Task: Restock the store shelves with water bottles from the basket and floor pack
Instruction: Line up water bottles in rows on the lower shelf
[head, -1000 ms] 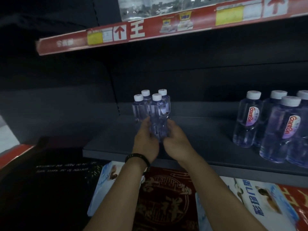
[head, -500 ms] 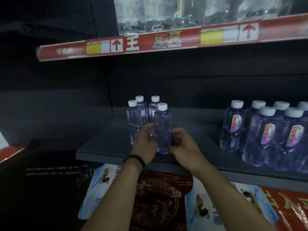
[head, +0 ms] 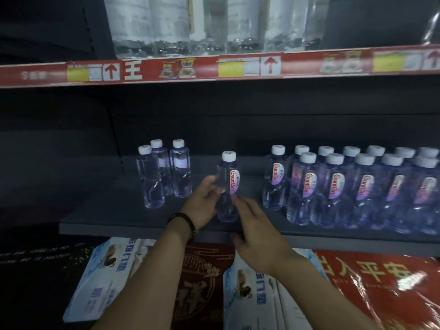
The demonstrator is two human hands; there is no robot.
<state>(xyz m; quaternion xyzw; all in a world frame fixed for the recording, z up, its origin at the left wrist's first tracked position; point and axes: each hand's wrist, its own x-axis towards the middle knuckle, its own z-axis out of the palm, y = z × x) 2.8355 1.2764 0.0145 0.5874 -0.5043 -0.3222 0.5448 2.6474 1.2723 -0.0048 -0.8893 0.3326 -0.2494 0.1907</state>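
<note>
— Three water bottles [head: 164, 172] are seen standing upright in a small cluster at the left of the dark shelf [head: 114, 210], white caps up. Where is the fourth?

— A single bottle [head: 228, 186] stands upright near the shelf's front edge, well apart from the cluster and from the long double row of bottles [head: 352, 186] on the right. Its red label is turned toward the camera.

— How is it held?

— The left hand [head: 202, 206] is curled around its lower half from the left, thumb and fingers closed on the plastic. A dark beaded bracelet [head: 185, 222] is worn at that wrist.

— And the other hand?

— The right hand [head: 257, 232] is spread loosely, fingers extended toward the bottle's base; whether the fingertips touch it cannot be told, since they are blurred. Nothing is gripped by it.

— What else is visible?

— A red price strip [head: 214, 67] marks the upper shelf, where larger clear bottles [head: 214, 25] are stocked. Below the dark shelf, blue-and-white boxes [head: 112, 277] and red packaging [head: 381, 294] are stacked
</note>
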